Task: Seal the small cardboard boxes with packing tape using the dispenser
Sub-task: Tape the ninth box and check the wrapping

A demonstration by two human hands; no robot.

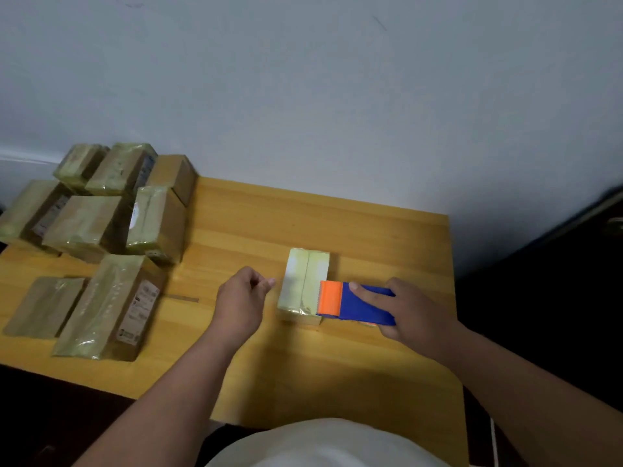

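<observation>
I see a honey-yellow wood-grain table [256,227] under a plain pale grey-blue wall [303,79]. At centre sits a box [305,281] wrapped in glossy pale yellow-green tape. At its 4 o'clock is the dispenser [357,303], royal blue with a bright orange front. At 9 to 10 o'clock I make out a pile [101,210] of brown cardboard boxes banded in the same yellowish tape, some with white printed labels. At 6 o'clock, a white shirt [323,443]; the floor [556,298] at 3 o'clock is near black
</observation>
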